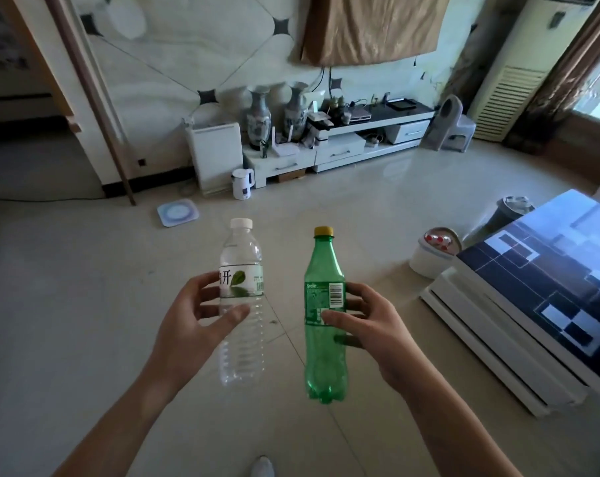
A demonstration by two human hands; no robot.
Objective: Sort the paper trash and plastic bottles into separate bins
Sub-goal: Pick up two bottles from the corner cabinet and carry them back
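Note:
My left hand (192, 321) grips a clear plastic water bottle (241, 270) with a white cap and a leaf label, held upright over the tiled floor. My right hand (367, 325) grips a green Sprite bottle (324, 263) with a yellow cap, also upright, about a hand's width to the right of the clear one. Both bottles look empty. A white bin (429, 259) with red-and-white items inside stands on the floor to the right. Behind it stands a grey bin (508, 215).
A low table (519, 304) with a dark checked top fills the right side, next to both bins. A white TV cabinet (340, 149) with vases, a white kettle (242, 184) and a scale (178, 212) lie ahead. My shoe (262, 467) shows at the bottom edge.

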